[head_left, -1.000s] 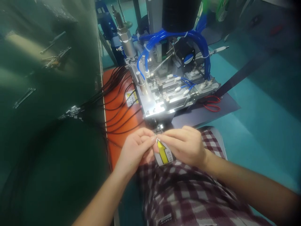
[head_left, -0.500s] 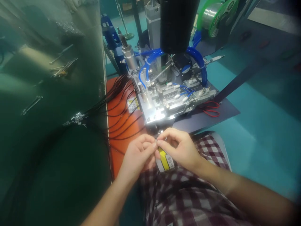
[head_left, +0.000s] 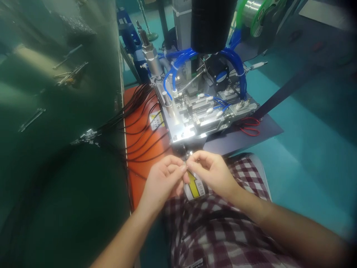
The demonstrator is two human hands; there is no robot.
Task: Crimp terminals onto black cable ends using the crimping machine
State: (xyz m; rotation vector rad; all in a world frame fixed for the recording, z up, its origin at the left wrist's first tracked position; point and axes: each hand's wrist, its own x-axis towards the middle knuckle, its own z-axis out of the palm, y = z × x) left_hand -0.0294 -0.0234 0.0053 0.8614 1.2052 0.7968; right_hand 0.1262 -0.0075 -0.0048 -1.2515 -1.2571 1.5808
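My left hand (head_left: 167,178) and my right hand (head_left: 213,173) meet fingertip to fingertip just in front of the machine (head_left: 189,123). Both are closed in a pinch. Whatever lies between the fingertips is too small and too covered to name. Below the fingers shows a white label with a yellow arrow (head_left: 193,185). Black cables (head_left: 145,134) run over the orange surface (head_left: 136,182) to the left of my hands, and their metal-tipped ends (head_left: 88,137) lie bunched on the green table.
The green table (head_left: 69,208) fills the left side, with thin metal pieces (head_left: 32,120) on it. Blue air tubes (head_left: 241,74) arch over the machine below a black cylinder (head_left: 213,26). A green spool of wire (head_left: 253,15) hangs at upper right. Red wire (head_left: 249,126) loops at the plate's right.
The view has shifted slightly, so the machine and cables sit a little higher and further left. My hands keep their pinch, with the fingertips slightly further apart and more of the yellow arrow showing.
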